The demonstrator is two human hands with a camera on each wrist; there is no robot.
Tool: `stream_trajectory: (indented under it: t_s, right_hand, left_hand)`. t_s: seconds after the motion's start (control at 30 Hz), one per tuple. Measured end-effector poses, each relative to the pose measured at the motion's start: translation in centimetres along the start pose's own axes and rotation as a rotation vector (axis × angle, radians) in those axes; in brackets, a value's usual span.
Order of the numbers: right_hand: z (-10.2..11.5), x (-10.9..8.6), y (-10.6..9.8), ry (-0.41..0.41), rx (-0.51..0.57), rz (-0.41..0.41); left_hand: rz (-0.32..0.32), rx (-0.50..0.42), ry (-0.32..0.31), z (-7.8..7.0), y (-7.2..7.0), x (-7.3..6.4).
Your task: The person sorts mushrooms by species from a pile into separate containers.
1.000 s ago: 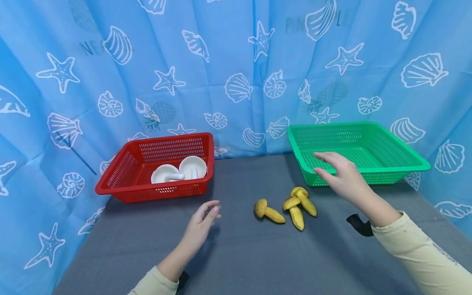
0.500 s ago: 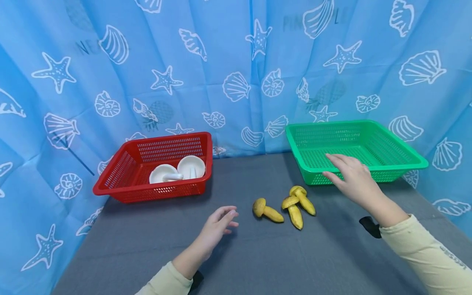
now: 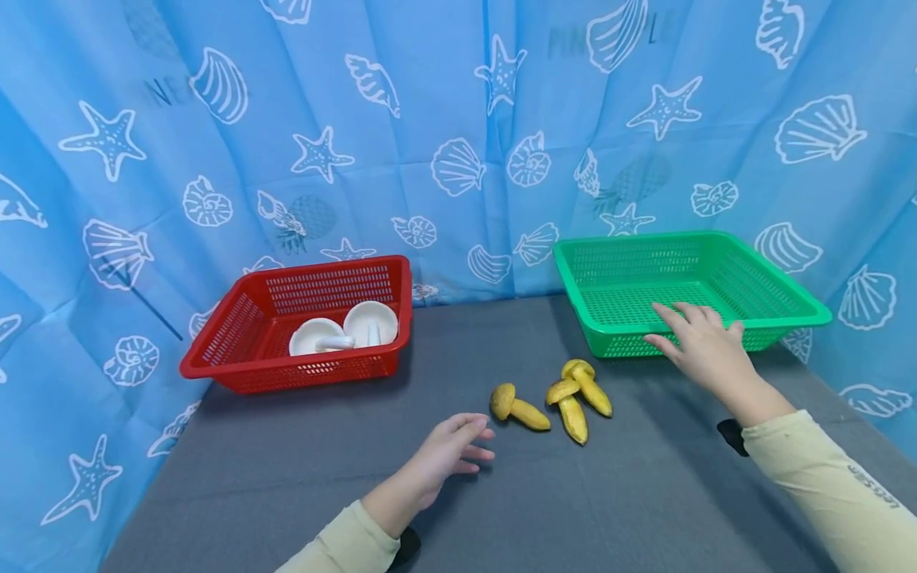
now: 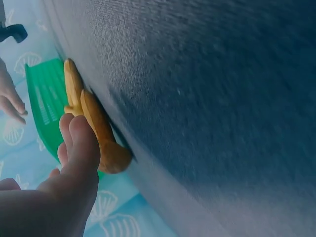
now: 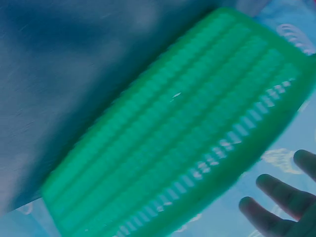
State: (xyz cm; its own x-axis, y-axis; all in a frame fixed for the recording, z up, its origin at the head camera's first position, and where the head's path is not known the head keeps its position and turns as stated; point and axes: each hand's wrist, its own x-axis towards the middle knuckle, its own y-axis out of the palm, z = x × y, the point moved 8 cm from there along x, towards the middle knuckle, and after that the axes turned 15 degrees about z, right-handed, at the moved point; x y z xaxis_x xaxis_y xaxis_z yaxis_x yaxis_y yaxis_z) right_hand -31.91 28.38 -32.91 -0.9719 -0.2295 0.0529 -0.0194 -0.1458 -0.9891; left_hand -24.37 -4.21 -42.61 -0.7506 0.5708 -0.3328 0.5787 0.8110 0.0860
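Note:
My left hand [image 3: 450,454], fingers relaxed and holding nothing, is over the grey cloth just left of a yellow mushroom [image 3: 520,407] with a brownish cap. Two more yellow mushrooms lie right of it: one nearer [image 3: 570,411] and one behind it [image 3: 591,387], their caps close together. In the left wrist view my left fingers [image 4: 81,143] overlap the mushrooms [image 4: 101,131]. My right hand [image 3: 709,350] is raised with spread fingers in front of the green basket [image 3: 817,312], overlapping its front rim; nothing is in it. The right wrist view shows its fingertips [image 5: 269,185] apart beside the basket's wall [image 5: 173,128].
A red basket [image 3: 215,350] stands at the back left. In it are two white, bowl-shaped pieces with stems, the left one [image 3: 315,337] and the right one [image 3: 372,320]. Behind the table hangs a blue curtain [image 3: 401,183] with sea-shell prints.
My left hand has moved right and a little nearer to me, coming close to the left mushroom. My right hand has shifted right along the green basket's front. The mushrooms stay put.

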Motion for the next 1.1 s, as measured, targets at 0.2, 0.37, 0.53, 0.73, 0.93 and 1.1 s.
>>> stream_trajectory:
  t_s: [0.2, 0.37, 0.53, 0.73, 0.93, 1.1]
  right_hand:
    - [-1.5, 0.2, 0.5, -0.004, -0.052, -0.022]
    - [-2.6, 0.5, 1.1, -0.023, -0.044, -0.014]
    - [-3.4, 0.6, 1.7, -0.045, -0.004, -0.018]
    - [-3.2, 0.5, 1.5, -0.085, 0.031, -0.148]
    - [-2.8, 0.7, 1.5, -0.093, 0.009, -0.208]
    - [-2.7, 0.9, 1.6, -0.087, 0.002, -0.184]
  left_hand:
    - [-0.005, -0.021, 0.009, 0.2, 0.9, 0.8]
    - [-0.017, -0.041, -0.014, 0.3, 1.8, 1.6]
    - [0.008, -0.077, -0.069, 0.6, 3.2, 2.6]
    - [-0.005, -0.199, -0.069, 0.8, 4.4, 3.6]
    - [-0.042, -0.333, -0.031, 1.0, 5.1, 4.7]
    - [-0.075, -0.361, -0.056, 1.3, 5.3, 5.4]
